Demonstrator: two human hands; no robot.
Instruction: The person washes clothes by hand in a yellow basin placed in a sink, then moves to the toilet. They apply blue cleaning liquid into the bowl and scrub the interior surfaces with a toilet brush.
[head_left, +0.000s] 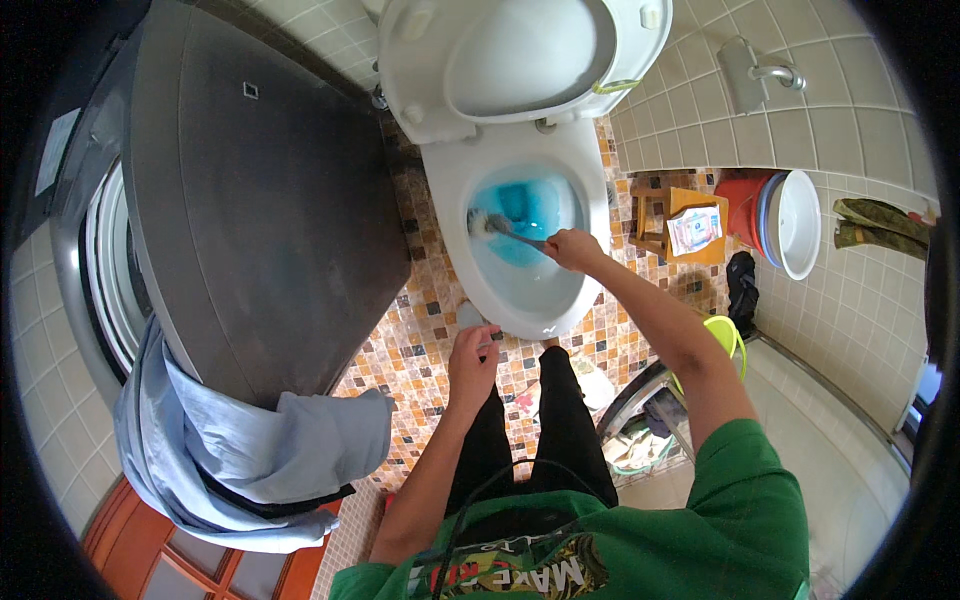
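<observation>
My right hand (576, 250) is closed on the handle of a toilet brush (496, 223), whose bristle head rests against the left inner wall of a white toilet bowl (592, 296). Blue water (517, 206) lies in the bowl. Below and left of the bowl's front rim, my left hand (475, 360) has its fingers curled, with a small dark piece visible at the fingertips; what it is I cannot tell. The toilet's seat and lid (431, 67) stand raised, with a yellow-green strip (616, 86) on the seat's edge.
A front-loading washing machine (277, 187) stands at left, with blue-grey cloth (255, 450) hanging from its door opening. At right are a wooden stool (701, 201) bearing a pack of wipes (694, 229), nested basins (796, 225), a yellow-green bucket (721, 334) and a basket of cloth (637, 450).
</observation>
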